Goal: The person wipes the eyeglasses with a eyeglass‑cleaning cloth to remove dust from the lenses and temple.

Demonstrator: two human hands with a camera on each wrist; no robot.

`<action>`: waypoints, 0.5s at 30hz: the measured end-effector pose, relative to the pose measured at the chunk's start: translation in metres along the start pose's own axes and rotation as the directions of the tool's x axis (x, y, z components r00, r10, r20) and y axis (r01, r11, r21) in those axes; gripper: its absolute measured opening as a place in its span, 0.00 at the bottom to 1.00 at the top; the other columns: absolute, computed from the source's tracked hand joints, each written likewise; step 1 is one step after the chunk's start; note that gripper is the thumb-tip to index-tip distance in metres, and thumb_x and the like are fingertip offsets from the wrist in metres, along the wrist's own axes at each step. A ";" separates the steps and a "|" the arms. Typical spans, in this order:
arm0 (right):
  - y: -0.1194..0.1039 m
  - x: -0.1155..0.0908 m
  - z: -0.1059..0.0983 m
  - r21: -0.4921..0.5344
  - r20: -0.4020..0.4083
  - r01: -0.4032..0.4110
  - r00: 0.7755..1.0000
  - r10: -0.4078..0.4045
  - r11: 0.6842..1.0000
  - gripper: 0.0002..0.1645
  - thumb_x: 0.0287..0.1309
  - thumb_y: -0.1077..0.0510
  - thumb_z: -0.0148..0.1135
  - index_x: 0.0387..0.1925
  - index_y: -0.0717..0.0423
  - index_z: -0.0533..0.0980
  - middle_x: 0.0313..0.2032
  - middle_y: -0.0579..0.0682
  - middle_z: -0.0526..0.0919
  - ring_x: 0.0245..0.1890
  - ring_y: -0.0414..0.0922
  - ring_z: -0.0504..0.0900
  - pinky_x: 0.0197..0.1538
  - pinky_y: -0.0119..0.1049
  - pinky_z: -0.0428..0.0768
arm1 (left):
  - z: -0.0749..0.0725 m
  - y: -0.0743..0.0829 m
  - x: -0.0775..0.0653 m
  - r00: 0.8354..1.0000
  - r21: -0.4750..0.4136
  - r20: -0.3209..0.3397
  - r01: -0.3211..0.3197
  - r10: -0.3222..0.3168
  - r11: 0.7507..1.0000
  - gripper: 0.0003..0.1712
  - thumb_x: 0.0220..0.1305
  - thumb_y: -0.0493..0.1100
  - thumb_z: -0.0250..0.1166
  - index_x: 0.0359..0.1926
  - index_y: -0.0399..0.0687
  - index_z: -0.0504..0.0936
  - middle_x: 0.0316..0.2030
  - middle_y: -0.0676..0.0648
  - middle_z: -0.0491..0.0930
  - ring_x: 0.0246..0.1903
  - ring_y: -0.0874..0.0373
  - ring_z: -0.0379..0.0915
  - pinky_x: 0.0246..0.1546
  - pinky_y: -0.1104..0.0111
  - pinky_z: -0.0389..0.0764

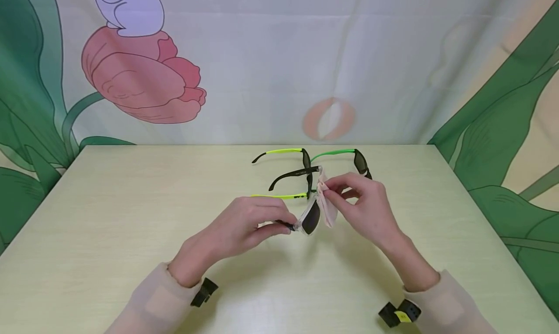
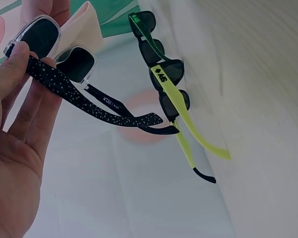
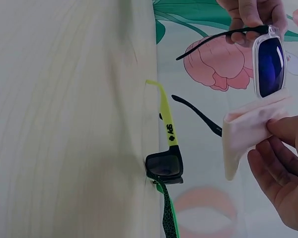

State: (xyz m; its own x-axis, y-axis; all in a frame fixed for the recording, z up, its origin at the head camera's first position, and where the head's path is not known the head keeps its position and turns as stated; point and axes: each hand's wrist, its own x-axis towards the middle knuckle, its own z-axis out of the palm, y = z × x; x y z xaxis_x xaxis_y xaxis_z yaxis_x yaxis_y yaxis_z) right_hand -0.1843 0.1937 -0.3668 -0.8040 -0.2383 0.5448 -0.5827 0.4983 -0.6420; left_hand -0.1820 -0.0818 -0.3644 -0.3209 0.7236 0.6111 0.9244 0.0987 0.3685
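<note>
My left hand pinches a pair of sunglasses near the hinge of one arm. They have a clear frame and dark lenses; the unfolded black arms point left, and the near one shows white speckles in the left wrist view. My right hand pinches a pale pink cloth between thumb and fingers. In the right wrist view, the cloth wraps the far lens and hides it, while the near lens shows bare and bluish. The sunglasses are held up above the table.
Behind the hands on the pale wooden table stand black sunglasses with yellow arms. To their right is another dark pair with green arms, partly hidden by my right hand. A printed curtain hangs along the table's back edge.
</note>
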 end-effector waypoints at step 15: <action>0.002 0.003 -0.001 -0.041 -0.035 -0.020 0.999 0.018 0.999 0.08 0.61 0.66 0.72 0.42 0.58 0.86 0.36 0.48 0.87 0.36 0.40 0.83 0.36 0.33 0.85 | 0.000 0.004 0.000 1.000 0.006 0.001 -0.030 0.030 1.000 0.10 0.63 0.33 0.73 0.44 0.46 0.87 0.39 0.57 0.85 0.36 0.69 0.79 0.39 0.78 0.79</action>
State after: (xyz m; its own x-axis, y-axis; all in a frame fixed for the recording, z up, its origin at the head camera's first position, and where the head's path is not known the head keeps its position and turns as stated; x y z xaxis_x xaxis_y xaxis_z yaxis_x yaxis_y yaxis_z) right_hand -0.1874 0.1944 -0.3659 -0.8099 -0.1994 0.5516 -0.5613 0.5364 -0.6302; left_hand -0.1783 -0.0813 -0.3628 -0.2929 0.7272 0.6208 0.9348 0.0813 0.3458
